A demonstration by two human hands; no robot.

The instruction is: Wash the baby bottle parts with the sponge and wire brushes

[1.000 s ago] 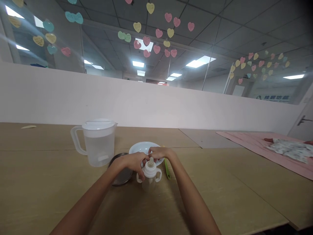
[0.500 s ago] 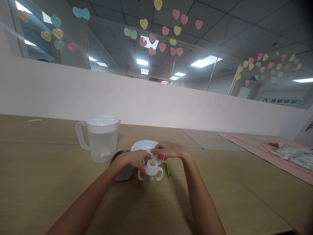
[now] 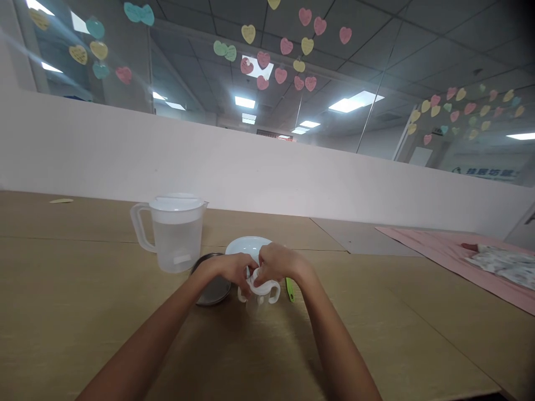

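Note:
A clear baby bottle (image 3: 264, 289) with a white collar and two white side handles stands upright on the table. My left hand (image 3: 236, 268) is closed around the left side of its collar. From above, my right hand (image 3: 274, 263) has its fingers closed on the bottle's top, which hides the teat. Just behind both hands sits a white bowl (image 3: 246, 244), partly covered by them. To the left, partly behind my left wrist, lies a round, dark-rimmed metal dish (image 3: 216, 293). A green handle (image 3: 290, 289) of some utensil sticks out beside my right hand.
A lidded clear pitcher (image 3: 179, 239) holding clear liquid stands back left. On the far right, a pink cloth (image 3: 422, 250) bears a patterned white garment (image 3: 497, 264). A pale flat piece (image 3: 61, 200) lies far left. The white wall (image 3: 267, 184) borders the table's back.
My right hand lifted slightly off the bottle's top, then came back down and closed over it. My left hand stayed on the collar. The camera view shifted a little.

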